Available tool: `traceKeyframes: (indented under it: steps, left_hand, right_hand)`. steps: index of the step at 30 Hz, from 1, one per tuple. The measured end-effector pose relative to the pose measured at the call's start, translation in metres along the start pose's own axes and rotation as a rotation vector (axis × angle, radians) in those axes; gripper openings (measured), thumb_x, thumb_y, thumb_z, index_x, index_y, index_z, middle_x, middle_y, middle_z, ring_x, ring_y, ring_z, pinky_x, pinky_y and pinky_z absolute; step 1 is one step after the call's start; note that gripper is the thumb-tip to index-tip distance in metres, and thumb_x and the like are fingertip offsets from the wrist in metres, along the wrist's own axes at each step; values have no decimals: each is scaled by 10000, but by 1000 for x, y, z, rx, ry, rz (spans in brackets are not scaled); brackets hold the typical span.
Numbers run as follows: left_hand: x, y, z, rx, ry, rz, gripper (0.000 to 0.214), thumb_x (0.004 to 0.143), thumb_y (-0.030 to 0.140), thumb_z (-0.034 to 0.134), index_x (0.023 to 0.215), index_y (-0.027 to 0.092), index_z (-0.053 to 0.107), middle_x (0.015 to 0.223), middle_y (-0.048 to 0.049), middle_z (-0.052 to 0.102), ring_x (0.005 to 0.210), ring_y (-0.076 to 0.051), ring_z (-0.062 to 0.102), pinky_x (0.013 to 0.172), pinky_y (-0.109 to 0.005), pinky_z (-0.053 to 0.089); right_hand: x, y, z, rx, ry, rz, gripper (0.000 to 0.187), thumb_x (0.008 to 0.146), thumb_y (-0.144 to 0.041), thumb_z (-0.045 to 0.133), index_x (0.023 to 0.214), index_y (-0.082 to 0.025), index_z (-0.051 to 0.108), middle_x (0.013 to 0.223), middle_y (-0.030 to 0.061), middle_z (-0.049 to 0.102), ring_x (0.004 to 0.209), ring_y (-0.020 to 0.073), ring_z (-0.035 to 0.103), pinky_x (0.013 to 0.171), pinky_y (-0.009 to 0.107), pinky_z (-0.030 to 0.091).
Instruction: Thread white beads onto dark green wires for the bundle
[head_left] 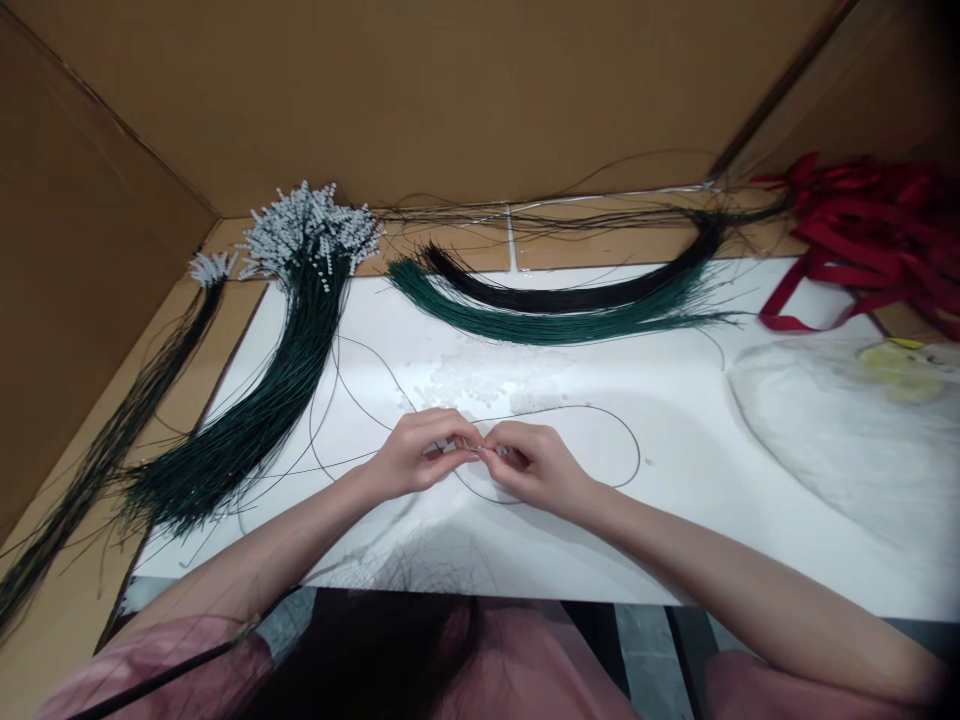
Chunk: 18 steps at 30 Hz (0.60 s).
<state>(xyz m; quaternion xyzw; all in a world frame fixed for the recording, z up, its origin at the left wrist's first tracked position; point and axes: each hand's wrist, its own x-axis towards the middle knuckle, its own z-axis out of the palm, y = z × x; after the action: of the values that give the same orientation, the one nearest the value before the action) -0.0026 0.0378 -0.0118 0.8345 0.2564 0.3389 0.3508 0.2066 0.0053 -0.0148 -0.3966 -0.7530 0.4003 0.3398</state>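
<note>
My left hand (421, 452) and my right hand (529, 462) meet fingertip to fingertip over the white sheet (675, 420). Both pinch a thin dark wire (600, 410) that loops out to the right of my right hand and curves off to the left as well. Something tiny and pale sits between the fingertips; I cannot make out what it is. A scatter of small clear beads (480, 375) lies just beyond my hands.
A bundle of green wires with white bead tips (300, 300) fans at the left, a thinner bundle (135, 400) beside it. Curved green and black wire bundles (555, 310) lie at the back. Red ribbons (870, 230) and a clear plastic bag (847, 420) sit right. Cardboard walls surround.
</note>
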Motion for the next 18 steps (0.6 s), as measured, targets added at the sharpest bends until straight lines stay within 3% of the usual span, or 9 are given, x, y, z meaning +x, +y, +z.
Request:
traceKeyframes:
  steps: [18]
  left_hand:
    - [0, 0, -1, 3, -10, -1, 123, 837, 157, 692, 955, 157, 658, 803, -45, 678, 733, -133, 627, 684, -249, 504]
  right_hand:
    - [0, 0, 0, 2, 4, -9, 104, 861, -150, 554, 776, -172, 611, 644, -31, 553, 526, 71, 412, 534, 203, 322]
